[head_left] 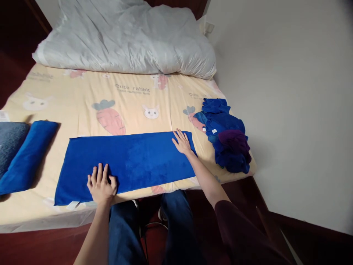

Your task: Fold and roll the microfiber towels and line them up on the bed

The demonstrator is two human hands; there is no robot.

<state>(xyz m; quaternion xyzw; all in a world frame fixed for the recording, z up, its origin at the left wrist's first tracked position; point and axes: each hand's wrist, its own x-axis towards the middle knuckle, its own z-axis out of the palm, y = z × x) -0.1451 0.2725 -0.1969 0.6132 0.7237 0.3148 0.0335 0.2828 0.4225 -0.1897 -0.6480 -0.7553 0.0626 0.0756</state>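
Fingers spread, the left hand (101, 184) presses the blue towel (132, 160) at seven o'clock, the right hand (182, 141) at two o'clock; even, flat pressure should smooth it on the bed (82, 99).

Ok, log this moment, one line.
left hand: flat on blue towel | right hand: flat on its right end | cloth pile: apart

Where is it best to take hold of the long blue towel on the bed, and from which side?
Probably the corners of its short ends, coming from the near side: the blue towel lies flat and long on the bed, so only edges can be pinched.
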